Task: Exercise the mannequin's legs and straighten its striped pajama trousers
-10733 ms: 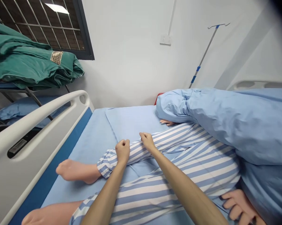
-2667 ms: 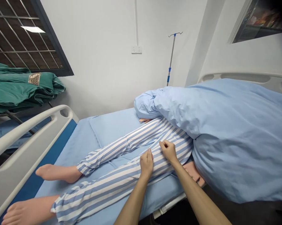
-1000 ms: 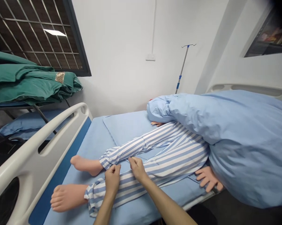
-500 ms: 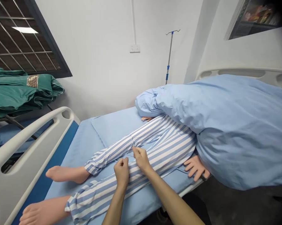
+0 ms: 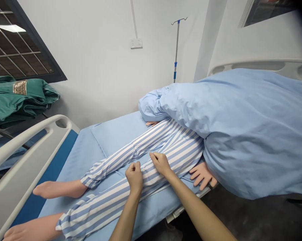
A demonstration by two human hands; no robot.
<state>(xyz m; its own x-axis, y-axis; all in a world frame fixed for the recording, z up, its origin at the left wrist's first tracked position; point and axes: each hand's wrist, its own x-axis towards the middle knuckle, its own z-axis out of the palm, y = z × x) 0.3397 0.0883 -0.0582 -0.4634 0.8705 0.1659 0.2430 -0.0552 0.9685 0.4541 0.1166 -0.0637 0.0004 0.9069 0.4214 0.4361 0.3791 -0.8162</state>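
Note:
A manikin lies on the bed in blue-and-white striped trousers (image 5: 181, 157), its bare feet toward the left. My left hand (image 5: 135, 176) is curled into a loose fist over the near trouser leg, with nothing showing in it. To its right, my right hand (image 5: 161, 163) is also closed, above the near thigh, and no object shows in its fingers. Whether either hand touches the cloth I cannot tell. A light-blue quilt (image 5: 241, 120) covers the manikin's upper body. The manikin's near hand (image 5: 203, 174) pokes out from under it, fingers spread.
The bed's footboard (image 5: 37, 137) rises at the left, with folded green cloth (image 5: 27, 97) beyond it. A drip stand (image 5: 176, 50) stands behind the bed near the wall. At the far right is the headboard (image 5: 256, 65). The quilt hangs over the near bed edge.
The view has shifted, so the bed and manikin sit further left and slightly higher. My right hand has moved from between the legs to over the near thigh. Both hands remain closed.

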